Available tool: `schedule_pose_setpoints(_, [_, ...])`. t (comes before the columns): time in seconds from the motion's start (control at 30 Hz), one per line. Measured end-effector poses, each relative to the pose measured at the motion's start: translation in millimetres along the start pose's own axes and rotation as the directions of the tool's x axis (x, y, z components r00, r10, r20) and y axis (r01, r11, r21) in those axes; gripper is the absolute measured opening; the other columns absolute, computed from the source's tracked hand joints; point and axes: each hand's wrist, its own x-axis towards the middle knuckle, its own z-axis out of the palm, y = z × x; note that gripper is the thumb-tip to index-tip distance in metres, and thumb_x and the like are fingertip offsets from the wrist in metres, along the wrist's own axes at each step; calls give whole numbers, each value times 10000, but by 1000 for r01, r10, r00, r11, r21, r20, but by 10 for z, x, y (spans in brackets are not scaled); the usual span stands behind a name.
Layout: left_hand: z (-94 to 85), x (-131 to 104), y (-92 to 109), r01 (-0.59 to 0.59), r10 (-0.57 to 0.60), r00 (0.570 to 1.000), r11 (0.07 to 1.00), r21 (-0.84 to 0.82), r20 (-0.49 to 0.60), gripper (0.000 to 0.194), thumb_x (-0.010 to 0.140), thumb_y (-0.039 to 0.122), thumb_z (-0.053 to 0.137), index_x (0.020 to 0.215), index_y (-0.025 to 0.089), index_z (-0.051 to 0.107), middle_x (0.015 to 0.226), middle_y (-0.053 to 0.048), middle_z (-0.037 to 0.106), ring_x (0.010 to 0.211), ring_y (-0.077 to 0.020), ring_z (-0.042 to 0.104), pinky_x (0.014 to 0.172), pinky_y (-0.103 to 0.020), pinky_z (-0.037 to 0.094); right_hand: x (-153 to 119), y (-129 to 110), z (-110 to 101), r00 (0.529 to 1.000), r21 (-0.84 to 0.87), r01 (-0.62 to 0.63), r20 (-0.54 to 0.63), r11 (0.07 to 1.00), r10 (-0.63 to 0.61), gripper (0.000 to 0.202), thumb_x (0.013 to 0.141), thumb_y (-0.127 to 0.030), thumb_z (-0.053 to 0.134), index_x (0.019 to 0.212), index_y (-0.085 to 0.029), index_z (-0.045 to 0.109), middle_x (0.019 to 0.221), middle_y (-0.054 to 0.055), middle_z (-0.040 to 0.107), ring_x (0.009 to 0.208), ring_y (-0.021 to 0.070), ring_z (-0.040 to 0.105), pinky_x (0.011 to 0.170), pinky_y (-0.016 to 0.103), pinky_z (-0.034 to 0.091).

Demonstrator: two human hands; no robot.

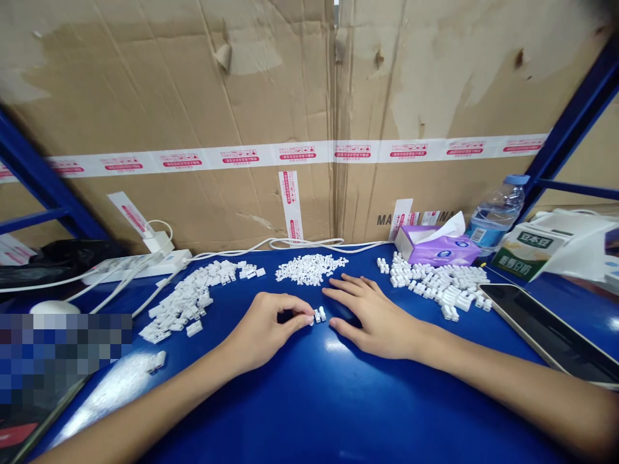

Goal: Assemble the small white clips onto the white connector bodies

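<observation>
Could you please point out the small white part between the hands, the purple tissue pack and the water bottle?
small white part point(319, 314): head view, on its middle, at the left hand's fingertips.
purple tissue pack point(442, 251): head view, on its front face.
water bottle point(496, 222): head view, on its clear body.

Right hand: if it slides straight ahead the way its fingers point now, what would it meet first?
The right hand lies flat, fingers pointing up-left. Straight on, it would likely first meet the middle pile of small white parts; the blue table between looks bare.
</observation>
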Motion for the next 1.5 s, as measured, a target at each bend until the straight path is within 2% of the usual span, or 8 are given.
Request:
schedule_pose_setpoints(0.17, [40, 8, 5, -29, 29, 999, 999, -17, -32, 115, 915, 268, 687, 872, 259, 793, 961, -4, 762, 891, -184, 682, 814, -317, 499, -3, -24, -31, 997, 33, 82, -10, 996, -82, 490, 994, -403, 538, 1474, -305, 530, 1577, 96, 471, 1485, 360, 350, 1145, 688, 260])
schedule_pose_setpoints(0.27, [44, 23, -11, -1, 1, 999, 1000, -10, -39, 131, 923, 276, 671, 868, 260, 789, 959, -7, 752, 871, -182, 669, 785, -319, 495, -8, -53, -40, 994, 70, 104, -16, 992, -104, 477, 988, -397, 556, 1458, -315, 548, 1552, 101, 502, 1465, 360, 376, 1123, 683, 276])
schedule_pose_setpoints(0.47, [41, 28, -45, 16, -16, 999, 1000, 6, -44, 125, 908, 298, 685, 887, 277, 807, 1060, -27, 763, 1014, -225, 669, 909, -383, 494, -12, -71, -24, 994, 109, 108, -21, 988, -107, 450, 999, -364, 550, 1448, -333, 557, 1517, 90, 545, 1440, 347, 414, 1119, 672, 267])
schedule_pose_setpoints(0.63, [43, 28, -18, 80, -81, 995, 996, -26, -60, 137, 902, 321, 684, 877, 274, 810, 1090, -35, 767, 1027, -243, 682, 871, -390, 530, -14, -73, -24, 992, 113, 124, -48, 986, -119, 411, 1000, -356, 548, 1408, -337, 597, 1488, 77, 578, 1421, 340, 442, 1110, 643, 295])
schedule_pose_setpoints(0.83, [65, 12, 21, 65, -66, 995, 998, -16, -70, 136, 890, 306, 696, 826, 276, 812, 1057, -33, 777, 1044, -253, 689, 983, -445, 502, -9, -68, -23, 990, 103, 137, -41, 985, -133, 419, 997, -337, 547, 1412, -348, 595, 1481, 81, 583, 1421, 352, 435, 1098, 635, 301])
schedule_pose_setpoints(1.13, [75, 15, 20, 87, -88, 994, 996, -12, -66, 176, 908, 329, 675, 805, 271, 807, 1082, -31, 767, 1056, -249, 683, 972, -423, 501, -2, -66, -15, 989, 88, 148, -38, 985, -145, 355, 1023, -295, 478, 1332, -333, 648, 1459, 79, 601, 1407, 354, 443, 1060, 617, 324])
schedule_pose_setpoints(1.5, [77, 35, 33, 66, -64, 996, 998, 16, -65, 178, 915, 329, 657, 814, 259, 786, 1071, -31, 753, 1022, -237, 683, 924, -396, 508, -12, -75, -9, 988, 72, 151, -47, 986, -148, 395, 1012, -270, 487, 1374, -347, 626, 1456, 88, 603, 1385, 363, 465, 1045, 621, 338])
